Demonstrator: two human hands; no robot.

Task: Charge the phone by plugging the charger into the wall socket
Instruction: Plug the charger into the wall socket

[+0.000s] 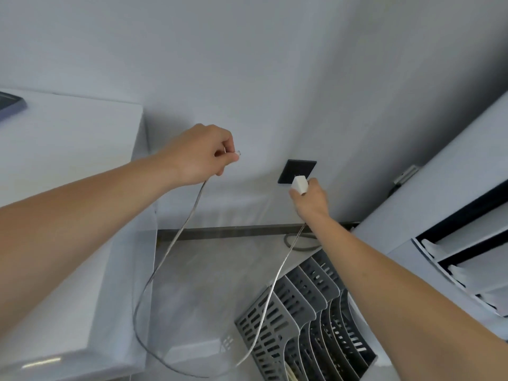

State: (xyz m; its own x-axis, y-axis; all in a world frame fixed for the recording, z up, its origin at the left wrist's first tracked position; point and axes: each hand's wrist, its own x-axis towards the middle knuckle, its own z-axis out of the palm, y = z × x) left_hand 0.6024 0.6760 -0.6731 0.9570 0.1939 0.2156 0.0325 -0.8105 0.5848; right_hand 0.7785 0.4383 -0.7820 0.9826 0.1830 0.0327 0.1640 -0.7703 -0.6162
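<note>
A black wall socket (294, 169) sits low on the white wall. My right hand (312, 202) grips a white charger plug (299, 185) right in front of the socket's lower right part, prongs pointing at it. My left hand (200, 155) is up and to the left, pinching the free connector end (237, 153) of the white cable (154, 273). The cable hangs in a long loop between both hands, down near the floor. A phone (11, 104) lies on the white table at the far left edge, only partly in view.
A white table (68, 166) fills the left side. A grey slotted file rack (308, 320) stands on the floor below my right arm. A white unit with dark shelves (461, 237) is at the right. A grey cord (299, 244) lies by the skirting.
</note>
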